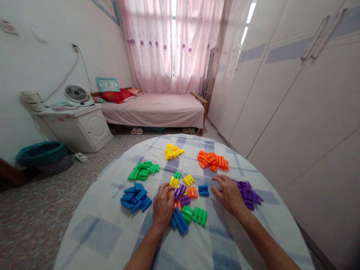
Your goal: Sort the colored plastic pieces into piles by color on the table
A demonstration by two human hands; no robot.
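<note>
Left hand (pixel 163 204) is curled down on the mixed heap (pixel 187 212) in the middle of the table (pixel 92 232), fingertips on a yellow and a purple piece. Can't tell if it's actually pinching one. Right hand (pixel 229 195) lies flat and spread, holding nothing, between two loose blue pieces (pixel 203 190) and the purple pile (pixel 249 191). My worry is that these pieces look round, so a careless wrist could roll purples toward the table edge. The left hand could also shove heap pieces into the blue pile (pixel 136 198) just beside it.
</note>
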